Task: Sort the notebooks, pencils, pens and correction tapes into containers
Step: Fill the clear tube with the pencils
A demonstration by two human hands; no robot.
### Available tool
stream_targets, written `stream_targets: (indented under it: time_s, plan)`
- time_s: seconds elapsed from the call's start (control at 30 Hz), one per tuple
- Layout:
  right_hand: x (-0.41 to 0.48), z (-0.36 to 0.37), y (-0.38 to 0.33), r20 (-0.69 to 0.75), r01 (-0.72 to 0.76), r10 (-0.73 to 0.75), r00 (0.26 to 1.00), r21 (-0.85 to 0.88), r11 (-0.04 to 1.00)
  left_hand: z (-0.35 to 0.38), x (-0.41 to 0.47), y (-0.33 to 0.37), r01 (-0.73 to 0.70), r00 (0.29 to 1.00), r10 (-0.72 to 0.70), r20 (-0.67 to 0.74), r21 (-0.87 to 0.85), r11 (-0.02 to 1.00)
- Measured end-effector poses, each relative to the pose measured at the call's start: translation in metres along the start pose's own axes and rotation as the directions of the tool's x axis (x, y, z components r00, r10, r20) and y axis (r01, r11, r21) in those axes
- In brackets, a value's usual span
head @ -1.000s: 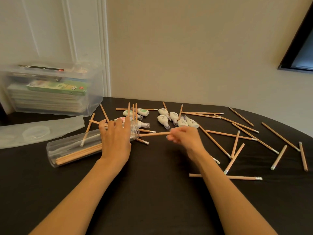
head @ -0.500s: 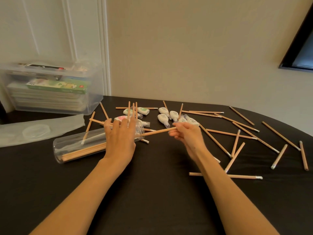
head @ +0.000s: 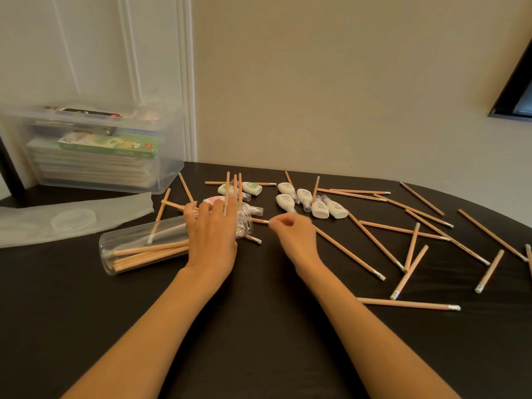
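Loosely, pencils (head: 408, 303) strew the perhaps cloth-covered table (head: 259, 326) below cream walls (head: 345, 82).

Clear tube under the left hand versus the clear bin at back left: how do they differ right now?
The tube lies on its side, mouth to the right; the bin stands upright. The tube holds pencils; the bin holds stacked notebooks. The left hand rests on the tube; nothing touches the bin. Both are clear plastic and sit on the dark table.
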State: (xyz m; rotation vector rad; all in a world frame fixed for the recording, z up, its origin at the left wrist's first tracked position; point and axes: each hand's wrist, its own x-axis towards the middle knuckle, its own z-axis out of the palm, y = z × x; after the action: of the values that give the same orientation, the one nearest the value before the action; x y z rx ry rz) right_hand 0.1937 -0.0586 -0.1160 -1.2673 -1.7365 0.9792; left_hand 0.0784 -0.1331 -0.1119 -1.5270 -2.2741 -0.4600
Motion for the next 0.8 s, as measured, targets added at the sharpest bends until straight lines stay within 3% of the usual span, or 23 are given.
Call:
stream_targets:
  time_s: [0.1,0.2,0.27,0.37,0.43,0.53,0.7,0.8]
  plan:
    - [0.002,0.012,0.009,0.160,0.095,-0.037,0.986,-0.370,0.924,0.001,0.000,-0.001,0.008,1.000,-0.008,-0.007,0.013,1.000]
    - [0.002,0.012,0.006,0.164,0.158,-0.098,0.982,-0.412,0.898,0.000,0.000,-0.003,0.014,1.000,-0.014,0.006,0.033,0.999]
    - [0.002,0.003,0.004,0.160,0.108,-0.063,0.985,-0.289,0.951,0.000,0.000,-0.005,0.019,1.000,-0.019,0.018,0.043,0.999]
    - [0.006,-0.019,0.006,0.032,-0.071,0.069,0.997,0.073,0.995,0.000,0.000,-0.005,0.019,0.999,-0.022,0.042,0.052,0.998]
    - [0.010,-0.034,0.008,-0.085,-0.147,0.185,0.979,0.331,0.932,0.001,0.000,-0.003,0.015,0.998,-0.018,0.052,0.058,0.998]
    - [0.012,-0.053,0.007,-0.215,-0.132,0.316,0.924,0.597,0.791,0.001,0.000,-0.002,0.002,0.999,-0.005,0.047,0.065,0.998]
    - [0.019,-0.074,0.013,-0.349,-0.067,0.462,0.815,0.735,0.674,0.000,-0.001,-0.002,-0.001,0.999,-0.002,0.052,0.062,0.998]
    - [0.017,-0.072,0.014,-0.303,-0.084,0.446,0.842,0.743,0.664,-0.001,0.000,-0.001,-0.001,0.998,-0.003,0.058,0.063,0.998]
